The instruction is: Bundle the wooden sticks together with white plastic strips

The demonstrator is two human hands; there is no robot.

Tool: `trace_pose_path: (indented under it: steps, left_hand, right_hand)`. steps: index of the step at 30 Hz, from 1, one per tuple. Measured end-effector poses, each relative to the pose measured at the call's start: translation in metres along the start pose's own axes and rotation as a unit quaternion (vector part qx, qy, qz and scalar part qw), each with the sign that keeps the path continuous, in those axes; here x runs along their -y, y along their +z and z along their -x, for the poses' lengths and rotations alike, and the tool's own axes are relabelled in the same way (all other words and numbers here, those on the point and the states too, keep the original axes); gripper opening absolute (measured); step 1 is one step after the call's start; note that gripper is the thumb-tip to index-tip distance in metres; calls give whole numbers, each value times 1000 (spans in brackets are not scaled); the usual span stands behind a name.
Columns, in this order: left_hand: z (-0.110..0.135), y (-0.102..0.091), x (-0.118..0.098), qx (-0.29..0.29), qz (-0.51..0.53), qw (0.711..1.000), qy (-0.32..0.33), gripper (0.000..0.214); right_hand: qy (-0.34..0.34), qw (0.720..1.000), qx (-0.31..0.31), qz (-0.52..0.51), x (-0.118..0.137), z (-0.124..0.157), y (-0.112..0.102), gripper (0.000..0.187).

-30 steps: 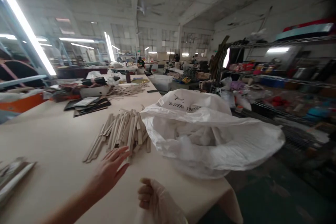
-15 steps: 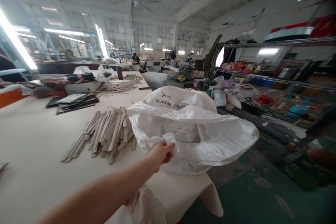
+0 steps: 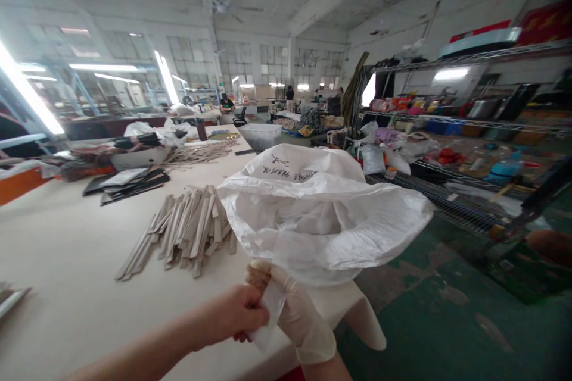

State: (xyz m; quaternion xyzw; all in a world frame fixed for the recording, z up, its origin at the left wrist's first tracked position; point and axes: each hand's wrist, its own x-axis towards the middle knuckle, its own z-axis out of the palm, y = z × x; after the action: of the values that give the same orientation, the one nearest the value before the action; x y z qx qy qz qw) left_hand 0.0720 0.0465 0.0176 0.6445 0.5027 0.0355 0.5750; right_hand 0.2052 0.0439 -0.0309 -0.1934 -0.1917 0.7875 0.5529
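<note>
My bare left hand [image 3: 239, 315] is closed in a pinch on a small white piece [image 3: 268, 318] at the table's near corner. My right hand [image 3: 292, 309], in a pale glove, rises from below with its fingers curled against the same white piece, touching the left hand. Just beyond them a large white woven sack [image 3: 330, 220] lies open on the table corner, its rim hanging over the edge. Left of the sack lies a pile of beige flat strips [image 3: 187, 229]. Whether the white piece belongs to the glove or the sack I cannot tell.
The long beige table [image 3: 67, 250] carries dark flat sheets [image 3: 129, 181], a white box [image 3: 138, 158] and more strips further back. A metal rack [image 3: 447, 131] full of goods stands on the right across a green floor. People work far behind.
My left hand went from the strip pile to the sack's rim, then drew back to the near corner. The gloved right hand came up and met it on the white piece.
</note>
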Motion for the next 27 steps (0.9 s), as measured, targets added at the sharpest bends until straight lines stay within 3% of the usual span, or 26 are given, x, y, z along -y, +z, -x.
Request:
trace_pose_path:
  steps: [2, 3, 5, 6, 8, 14, 18, 22, 27]
  left_hand:
    - [1, -16, -13, -70, -129, 988, 46, 28]
    - [-2, -24, -23, -131, -205, 967, 79, 30]
    - [-13, -36, -44, -255, -345, 894, 130, 29]
    - [-22, -40, -55, -293, -390, 862, 140, 29]
    - [-46, -41, -72, -309, -435, 835, 138, 34]
    - [-124, -31, -85, -292, -424, 855, 63, 45]
    - [-151, -33, -76, -272, -406, 873, 17, 38]
    - [-157, -47, -68, -263, -390, 882, 27, 28]
    - [-135, -70, -62, -279, -368, 885, 56, 25]
  right_hand:
    - [-29, 996, -29, -76, 9, 2, 2, 12]
    - [-46, 992, -43, -109, 13, 4, 1, 13]
    - [-74, 984, -68, -146, 19, 7, -3, 19]
    - [-80, 982, -85, -152, 20, 9, -6, 22]
    - [-86, 979, -111, -145, 20, 9, -13, 22]
    - [-100, 974, -149, -139, 21, 9, -34, 19]
    - [-101, 969, -168, -149, 23, 10, -44, 18]
    - [-90, 972, -158, -145, 24, 8, -49, 18]
    - [-84, 970, -151, -172, 23, -1, -47, 18]
